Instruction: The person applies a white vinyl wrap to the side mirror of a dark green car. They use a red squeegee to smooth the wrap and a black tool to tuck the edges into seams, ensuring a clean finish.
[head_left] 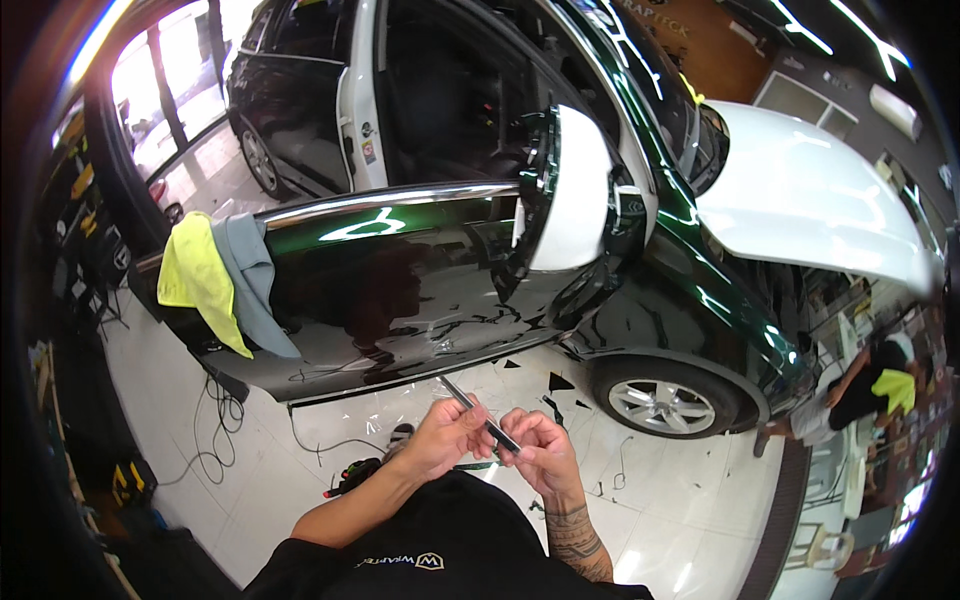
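In front of my chest, both hands hold a slim silver-and-black knife [495, 431], which looks like a snap-off cutter. My left hand [447, 438] pinches it near the middle, its narrow silver end pointing up and left. My right hand [541, 452] has its fingertips closed on the lower black end. Just beyond them stands the open car door [400, 290], glossy dark green above and dark below. A door mirror [572, 195] with a white cover sits at its right end. A yellow cloth [198, 275] and a grey cloth [249, 270] hang over the door's left end.
A front wheel [662, 408] stands right of the door, under the dark green fender. Farther right, the white hood [810, 180] is raised. Black scraps [560, 382] and a cable [222, 440] lie on the tiled floor. Another person [865, 385] bends at far right.
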